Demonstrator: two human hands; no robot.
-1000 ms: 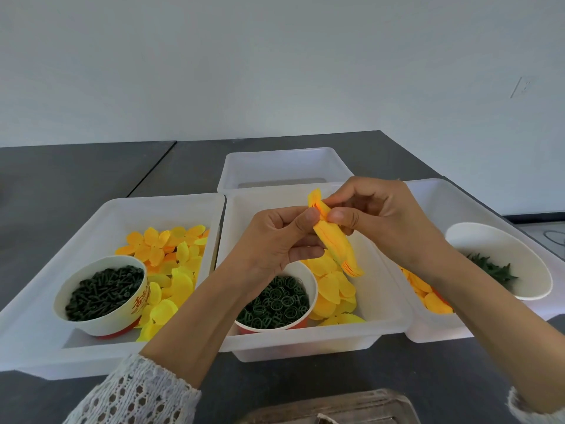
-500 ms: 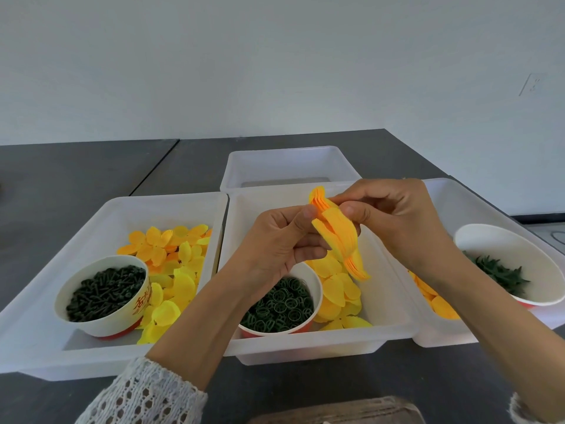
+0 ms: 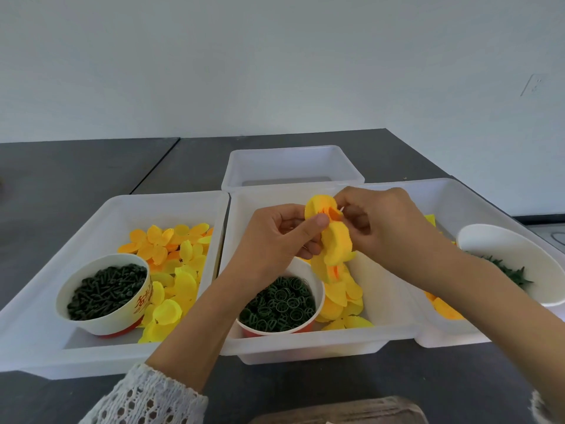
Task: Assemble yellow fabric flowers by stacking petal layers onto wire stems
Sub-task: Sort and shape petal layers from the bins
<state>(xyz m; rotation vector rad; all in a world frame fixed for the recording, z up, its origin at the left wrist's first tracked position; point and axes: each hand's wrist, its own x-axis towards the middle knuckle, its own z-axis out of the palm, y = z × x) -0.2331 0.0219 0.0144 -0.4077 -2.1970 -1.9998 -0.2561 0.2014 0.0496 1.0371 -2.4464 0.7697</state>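
Item in hand: you are holding a stack of yellow petal layers above the middle tray, and it is now turning to face you, its orange centre showing near the top, where half a second ago you were seeing it edge-on as a folded strip; this suggests you are opening the layers to separate or align them for stacking, with no wire stem visible yet. Your left hand is pinching the stack between thumb and curled fingers at its left edge; your right hand is pinching the upper right edge, fingertips working at the centre. Containers: the left tray is holding loose yellow and orange petals and a paper bowl of dark green stubby pieces; the middle tray is holding a red-based paper bowl of dark green rings and more yellow petals beside it; the right tray is holding a white bowl of green leafy pieces and some orange-yellow petals, partly hidden by your forearm; the rear tray is sitting behind the middle one, its contents not visible. All trays are resting on the dark table.
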